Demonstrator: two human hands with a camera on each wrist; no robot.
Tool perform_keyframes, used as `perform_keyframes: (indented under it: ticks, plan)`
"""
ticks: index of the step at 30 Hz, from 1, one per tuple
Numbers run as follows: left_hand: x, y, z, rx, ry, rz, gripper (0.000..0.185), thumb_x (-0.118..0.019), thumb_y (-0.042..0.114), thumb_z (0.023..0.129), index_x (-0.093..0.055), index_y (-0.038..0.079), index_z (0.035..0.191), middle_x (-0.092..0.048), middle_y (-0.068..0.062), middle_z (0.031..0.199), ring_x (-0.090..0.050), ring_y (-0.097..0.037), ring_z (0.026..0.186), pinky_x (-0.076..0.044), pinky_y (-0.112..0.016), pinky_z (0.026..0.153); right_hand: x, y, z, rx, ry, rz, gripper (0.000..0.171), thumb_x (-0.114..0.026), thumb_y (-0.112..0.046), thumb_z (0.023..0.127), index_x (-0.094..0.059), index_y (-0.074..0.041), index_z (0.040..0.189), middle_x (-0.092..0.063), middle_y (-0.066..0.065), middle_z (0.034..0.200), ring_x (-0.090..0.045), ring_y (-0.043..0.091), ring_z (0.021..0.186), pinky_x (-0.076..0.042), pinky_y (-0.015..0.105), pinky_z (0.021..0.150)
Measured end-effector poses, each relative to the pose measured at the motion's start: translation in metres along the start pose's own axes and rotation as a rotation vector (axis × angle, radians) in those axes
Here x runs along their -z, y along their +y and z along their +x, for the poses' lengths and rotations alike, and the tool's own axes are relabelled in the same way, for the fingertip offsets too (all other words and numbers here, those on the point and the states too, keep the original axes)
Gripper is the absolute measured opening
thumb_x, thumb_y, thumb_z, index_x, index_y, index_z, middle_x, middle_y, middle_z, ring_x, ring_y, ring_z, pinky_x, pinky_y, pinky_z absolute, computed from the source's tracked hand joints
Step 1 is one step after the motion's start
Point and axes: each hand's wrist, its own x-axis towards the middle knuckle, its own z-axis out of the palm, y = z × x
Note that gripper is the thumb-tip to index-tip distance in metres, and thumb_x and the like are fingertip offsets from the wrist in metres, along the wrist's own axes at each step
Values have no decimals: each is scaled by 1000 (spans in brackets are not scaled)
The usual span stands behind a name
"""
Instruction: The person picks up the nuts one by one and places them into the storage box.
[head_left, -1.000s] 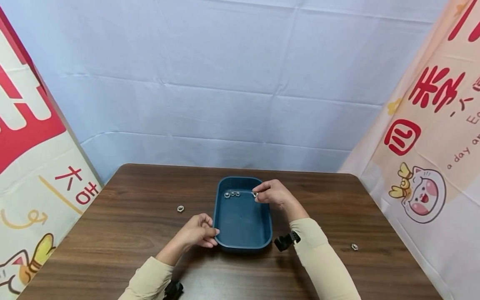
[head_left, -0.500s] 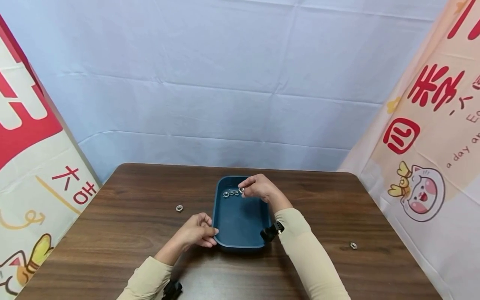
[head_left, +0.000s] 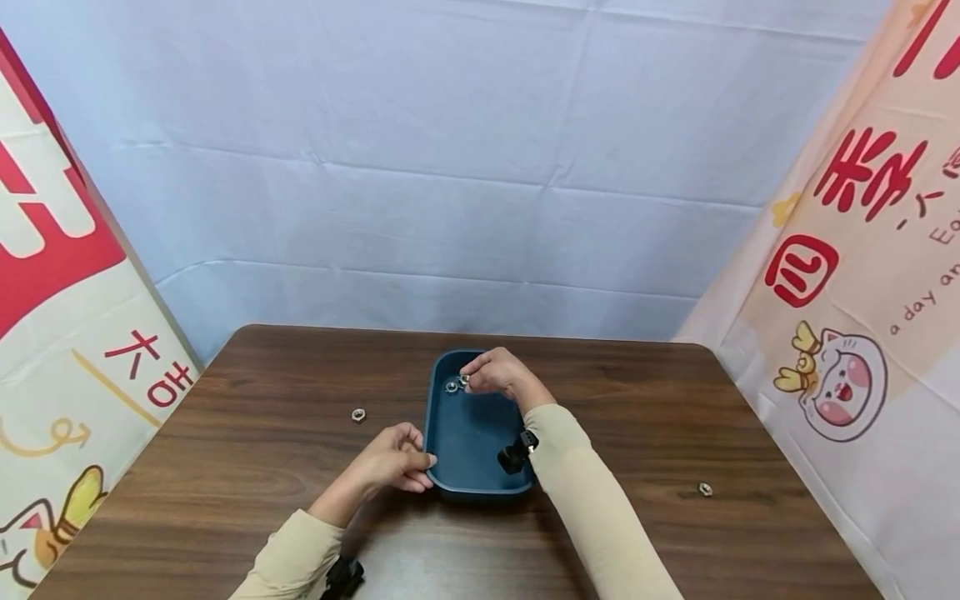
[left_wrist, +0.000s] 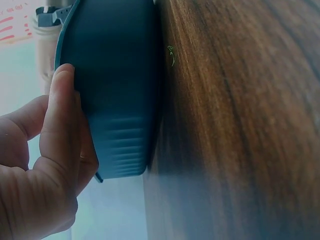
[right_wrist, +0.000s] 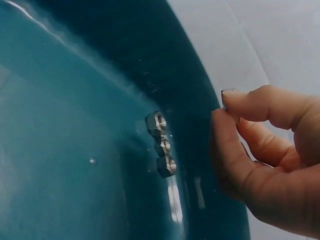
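Note:
A dark blue tray [head_left: 480, 442] lies on the brown table [head_left: 262, 442]. My left hand [head_left: 411, 467] grips its near left corner, fingers against the outer wall [left_wrist: 120, 85] in the left wrist view. My right hand [head_left: 474, 379] reaches over the tray's far left corner and pinches a small metal nut [head_left: 465, 381] at its fingertips. In the right wrist view three nuts [right_wrist: 162, 146] lie in a row on the tray floor by the far wall, left of my curled right hand [right_wrist: 225, 111]. The pinched nut is hidden in that view.
One loose nut [head_left: 359, 414] lies on the table left of the tray, another nut [head_left: 705, 489] far to the right. White cloth hangs behind the table and printed banners stand at both sides.
My right hand has carried the nut leftward along the tray's far end, from the right side to the left corner. The left hand and tray stayed put.

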Motion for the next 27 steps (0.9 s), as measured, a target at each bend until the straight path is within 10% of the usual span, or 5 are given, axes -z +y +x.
perform_keyframes:
  ticks: [19,27]
  plan:
    - [1,0,0,16,0,3,28,-63,0,84,-39,-4,96,-57,-15,69,-63,-20,54,-55,-31,50,-26,20,22,-74,52,-136,22,-68,9,73,-70,2,93,-63,9,70,-51,17,56,-47,32,56]
    - [0,3,-1,14,-8,1,28,-63,0,84,-39,-3,97,-58,-14,69,-63,-20,55,-55,-32,50,-40,24,30,-99,80,-216,34,-66,9,73,-48,-9,51,-41,3,50,-33,16,47,-29,29,46]
